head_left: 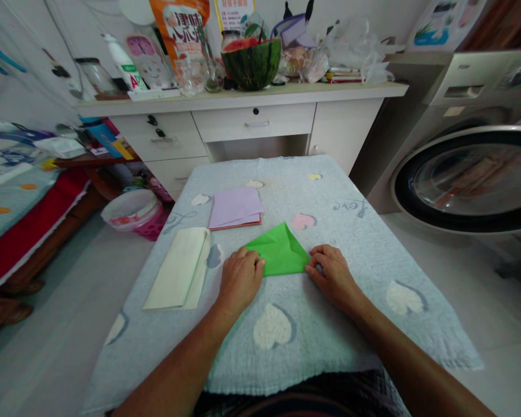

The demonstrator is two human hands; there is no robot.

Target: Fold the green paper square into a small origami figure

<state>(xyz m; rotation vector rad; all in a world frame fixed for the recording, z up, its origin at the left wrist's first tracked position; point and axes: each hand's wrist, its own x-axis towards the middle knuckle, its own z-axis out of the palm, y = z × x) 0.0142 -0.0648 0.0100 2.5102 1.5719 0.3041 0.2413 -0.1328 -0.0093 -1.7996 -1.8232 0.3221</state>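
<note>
A sheet of green folding paper (pixel 282 253) lies on the cloth-covered table, folded into a roughly triangular shape with its peak pointing away from me. My left hand (pixel 242 275) is closed on its left corner, thumb on top and fingers partly hiding that end. At the opposite corner, my right hand (pixel 331 271) pinches the paper's tip between thumb and fingers. Behind the green sheet sits a stack of square paper (pixel 237 207), purple on top with a red edge showing below. A folded pale cream-green paper (pixel 178 269) rests left of my left hand.
The pale blue tablecloth (pixel 330 330) has heart prints. Beyond it stands a white cabinet (pixel 260 119) topped with a cut watermelon (pixel 252 65), bottles and bags. A washing machine (pixel 473 150) with a round door is at right. A pink bin (pixel 143 217) and a bed (pixel 30 226) are at left.
</note>
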